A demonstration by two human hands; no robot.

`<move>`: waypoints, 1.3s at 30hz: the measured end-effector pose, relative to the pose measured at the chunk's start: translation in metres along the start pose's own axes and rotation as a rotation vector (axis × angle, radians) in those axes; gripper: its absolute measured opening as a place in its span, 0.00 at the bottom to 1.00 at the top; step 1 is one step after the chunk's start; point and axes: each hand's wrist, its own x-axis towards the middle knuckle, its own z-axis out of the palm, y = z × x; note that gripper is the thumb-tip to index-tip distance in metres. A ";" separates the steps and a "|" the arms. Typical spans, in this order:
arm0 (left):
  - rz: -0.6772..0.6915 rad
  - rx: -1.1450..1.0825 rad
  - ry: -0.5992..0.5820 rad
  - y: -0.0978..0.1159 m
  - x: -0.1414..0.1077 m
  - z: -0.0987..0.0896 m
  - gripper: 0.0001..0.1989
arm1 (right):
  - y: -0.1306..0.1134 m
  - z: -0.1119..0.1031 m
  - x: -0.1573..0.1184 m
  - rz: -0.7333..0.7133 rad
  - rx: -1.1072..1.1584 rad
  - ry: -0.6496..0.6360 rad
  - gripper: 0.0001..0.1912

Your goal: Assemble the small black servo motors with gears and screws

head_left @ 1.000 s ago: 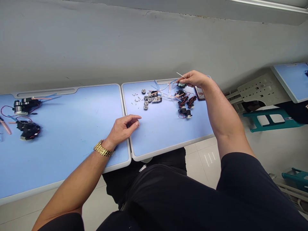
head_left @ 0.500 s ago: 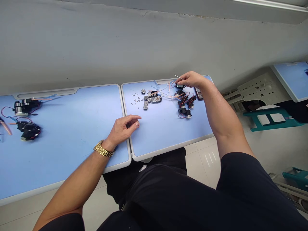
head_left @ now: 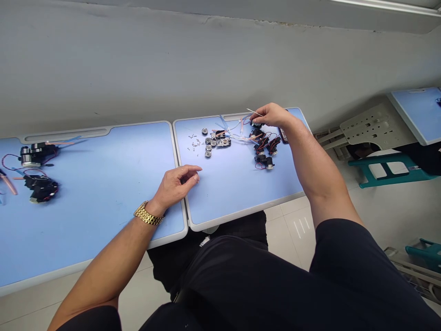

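Observation:
My left hand (head_left: 177,185) rests near the seam of the two blue tables, fingers loosely curled, thumb and index apart, with nothing in it. At the far right, my right hand (head_left: 270,115) grips a thin pale rod (head_left: 254,111) that sticks out to the left. Its fingertips reach a small black motor unit (head_left: 257,123); whether they grasp it, I cannot tell. Several black motor units with red wires (head_left: 264,143) lie just below that hand. To its left are pale blue and orange strips (head_left: 237,133), a metal-and-black mechanism (head_left: 223,141) and several round silver parts (head_left: 208,148).
Small loose screws (head_left: 194,142) are scattered left of the round parts. More black motor assemblies (head_left: 39,154) lie on the left table (head_left: 113,193). A dark, flat object (head_left: 284,134) is partly behind my right forearm. A teal stool (head_left: 389,171) stands at right.
My right hand has shifted very slightly left and down, with the rod and fingertips moving along. My left hand has stayed in place.

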 end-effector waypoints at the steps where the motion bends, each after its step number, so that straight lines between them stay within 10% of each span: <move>1: 0.004 0.000 0.001 0.000 0.000 0.000 0.15 | 0.000 -0.001 -0.001 -0.004 0.007 0.000 0.09; 10: 0.002 -0.006 -0.004 -0.005 0.000 0.002 0.16 | 0.021 -0.013 -0.019 0.101 -0.039 0.338 0.07; 19: -0.007 -0.017 -0.004 -0.002 0.000 0.000 0.16 | 0.011 -0.003 -0.030 0.204 -0.025 0.136 0.16; 39: -0.009 -0.020 -0.012 0.001 0.000 0.000 0.15 | 0.010 0.007 -0.011 0.200 0.043 0.143 0.11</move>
